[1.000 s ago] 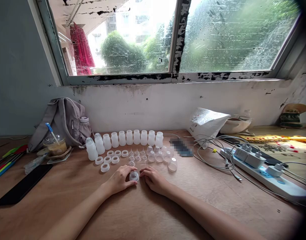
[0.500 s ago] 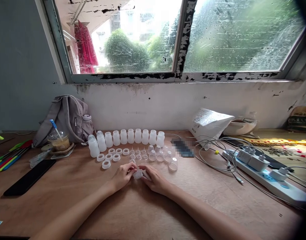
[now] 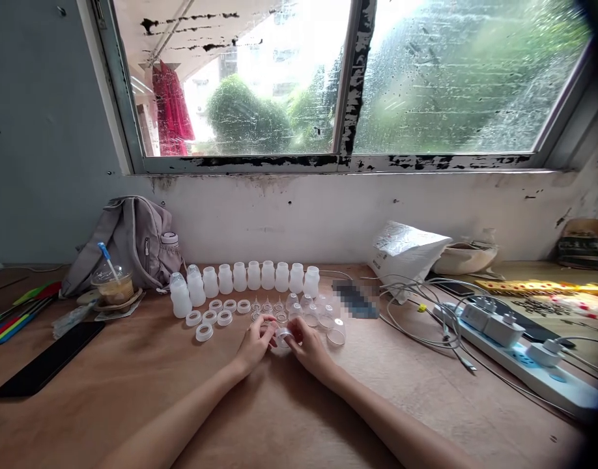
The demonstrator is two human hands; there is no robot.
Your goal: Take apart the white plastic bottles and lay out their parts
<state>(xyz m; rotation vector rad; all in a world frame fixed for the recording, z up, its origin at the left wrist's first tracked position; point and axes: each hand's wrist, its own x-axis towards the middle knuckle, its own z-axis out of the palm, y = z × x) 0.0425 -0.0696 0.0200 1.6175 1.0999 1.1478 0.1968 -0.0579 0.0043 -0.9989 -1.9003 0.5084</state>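
Note:
Between my two hands, low over the table, is a translucent bottle ring; its far side is partly hidden by fingers. My left hand pinches it from the left, and my right hand has its fingers closed on the right side. Just beyond the hands lie several clear bottle nipples with thin tips pointing up. Several white screw rings lie to the left. Clear dome caps stand to the right. Behind runs a curved row of frosted baby bottles; the two leftmost wear clear caps.
A black phone-like slab, a drink cup and a backpack are at the left. On the right lie tangled cables, a power strip and a white pouch. A wall and window rise behind.
Both hands have shifted slightly right with the ring, and the right fingers now curl over it more closely. The camera view has tilted up a little.

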